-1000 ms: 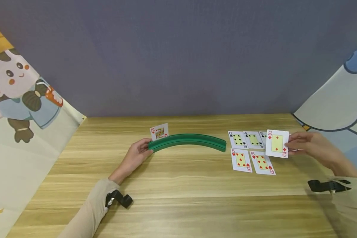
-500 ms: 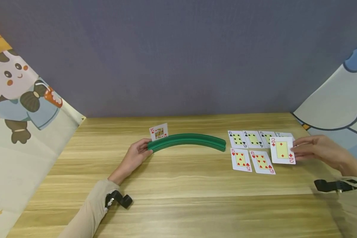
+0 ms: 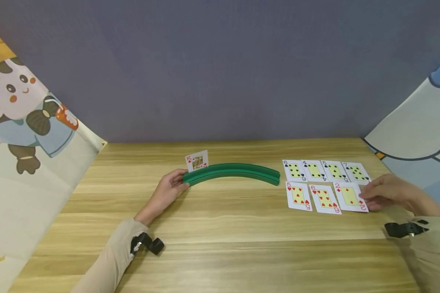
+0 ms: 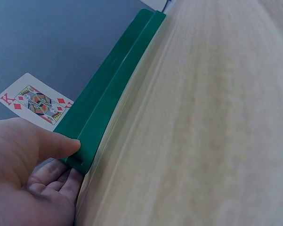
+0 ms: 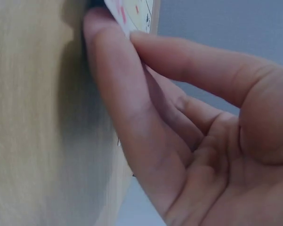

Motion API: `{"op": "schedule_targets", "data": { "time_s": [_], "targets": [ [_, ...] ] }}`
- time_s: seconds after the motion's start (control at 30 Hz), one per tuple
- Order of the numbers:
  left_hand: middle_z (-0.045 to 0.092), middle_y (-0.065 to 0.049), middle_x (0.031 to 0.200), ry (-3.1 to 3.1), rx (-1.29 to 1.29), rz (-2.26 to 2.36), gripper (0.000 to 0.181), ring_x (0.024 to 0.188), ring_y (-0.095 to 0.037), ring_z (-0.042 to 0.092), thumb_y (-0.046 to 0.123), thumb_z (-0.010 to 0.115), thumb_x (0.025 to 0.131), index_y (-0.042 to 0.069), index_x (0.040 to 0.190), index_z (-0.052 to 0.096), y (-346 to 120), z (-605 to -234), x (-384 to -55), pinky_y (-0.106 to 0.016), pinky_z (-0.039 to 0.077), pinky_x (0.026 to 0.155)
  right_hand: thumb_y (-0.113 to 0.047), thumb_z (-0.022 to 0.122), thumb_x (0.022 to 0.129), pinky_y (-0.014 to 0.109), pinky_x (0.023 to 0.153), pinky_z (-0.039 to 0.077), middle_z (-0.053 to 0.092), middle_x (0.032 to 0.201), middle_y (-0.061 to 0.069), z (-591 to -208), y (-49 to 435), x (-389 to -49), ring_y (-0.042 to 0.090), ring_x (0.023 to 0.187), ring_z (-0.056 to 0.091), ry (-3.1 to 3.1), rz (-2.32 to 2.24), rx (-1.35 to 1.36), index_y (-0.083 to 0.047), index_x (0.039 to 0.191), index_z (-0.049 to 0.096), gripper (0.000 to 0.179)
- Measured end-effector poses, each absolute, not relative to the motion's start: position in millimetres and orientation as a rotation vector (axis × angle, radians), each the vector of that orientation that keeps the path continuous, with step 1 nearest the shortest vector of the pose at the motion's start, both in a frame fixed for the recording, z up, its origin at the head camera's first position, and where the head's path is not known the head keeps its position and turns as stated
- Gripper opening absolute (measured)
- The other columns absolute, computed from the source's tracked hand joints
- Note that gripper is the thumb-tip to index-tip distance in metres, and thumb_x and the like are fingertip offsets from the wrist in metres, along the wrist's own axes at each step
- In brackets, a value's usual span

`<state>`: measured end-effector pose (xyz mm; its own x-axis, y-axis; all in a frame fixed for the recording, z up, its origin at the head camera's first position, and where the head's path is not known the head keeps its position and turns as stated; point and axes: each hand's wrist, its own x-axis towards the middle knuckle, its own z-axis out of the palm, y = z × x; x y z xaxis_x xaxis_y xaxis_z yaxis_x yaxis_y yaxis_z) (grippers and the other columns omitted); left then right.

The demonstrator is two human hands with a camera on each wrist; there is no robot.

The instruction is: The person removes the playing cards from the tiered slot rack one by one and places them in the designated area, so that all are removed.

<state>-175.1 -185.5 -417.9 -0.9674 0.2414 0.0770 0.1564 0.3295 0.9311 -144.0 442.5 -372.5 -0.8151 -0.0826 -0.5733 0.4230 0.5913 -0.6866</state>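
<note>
A curved green card holder (image 3: 234, 171) stands on the table, and my left hand (image 3: 165, 191) grips its left end. In the left wrist view the thumb lies on the holder's (image 4: 103, 99) front face with the fingers beneath. The king of diamonds (image 3: 196, 162) stands upright in the holder's left part. At the right, my right hand (image 3: 394, 193) pinches the right edge of the two of diamonds (image 3: 350, 197), which lies at or just over the table beside the six of hearts (image 3: 325, 199). Thumb and fingertips meet on the card's edge (image 5: 120, 14) in the right wrist view.
The five of hearts (image 3: 298, 196) lies left of the six of hearts. Behind them is a row of spades: six (image 3: 294, 171), four (image 3: 315, 171), five (image 3: 334, 171) and seven (image 3: 356, 172). A grey wall panel (image 3: 234, 81) borders the wooden table (image 3: 234, 252).
My right hand has brought the two of diamonds right and down toward me, beside the six of hearts, uncovering the five and seven of spades. The left hand and holder have stayed put.
</note>
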Motion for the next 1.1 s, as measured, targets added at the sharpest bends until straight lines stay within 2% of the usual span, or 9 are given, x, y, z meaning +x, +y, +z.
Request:
{"op": "schedule_targets", "data": {
  "time_s": [0.17,0.43,0.87,1.1],
  "targets": [
    [0.06,-0.026,0.132,2.488,0.377,1.738,0.044,0.123,-0.037,0.058,-0.007,0.062,0.091,-0.006,0.134,0.053,-184.0,-417.1,-175.7,-0.036,0.048,0.106,-0.015,0.067,0.094,0.03,0.064,0.062,0.073,0.083,0.009,-375.6,441.7,-141.2,0.015,0.069,0.07,2.288,-1.081,0.258,0.013,0.107,0.066,0.031],
    [0.058,-0.028,0.133,2.475,0.406,1.746,0.044,0.124,-0.039,0.057,-0.007,0.061,0.092,-0.007,0.135,0.052,-183.4,-419.5,-176.1,-0.036,0.048,0.106,-0.015,0.068,0.093,0.028,0.061,0.061,0.07,0.074,0.006,-374.1,436.7,-135.9,0.013,0.064,0.066,2.322,-0.988,0.227,0.005,0.096,0.07,0.021],
    [0.059,-0.026,0.133,2.485,0.389,1.741,0.044,0.124,-0.037,0.057,-0.005,0.063,0.092,-0.006,0.135,0.052,-182.6,-419.4,-178.0,-0.036,0.048,0.106,-0.015,0.066,0.094,0.027,0.06,0.061,0.069,0.071,0.003,-368.0,436.9,-135.2,0.012,0.063,0.065,2.323,-0.965,0.232,0.001,0.088,0.071,0.017],
    [0.06,-0.024,0.133,2.489,0.375,1.736,0.044,0.124,-0.035,0.057,-0.003,0.063,0.093,-0.004,0.135,0.053,-185.2,-419.3,-177.2,-0.037,0.048,0.107,-0.021,0.065,0.097,0.027,0.058,0.06,0.069,0.071,0.005,-366.4,432.4,-133.7,0.012,0.061,0.065,2.365,-0.973,0.2,0.002,0.087,0.071,0.026]
  ]
}}
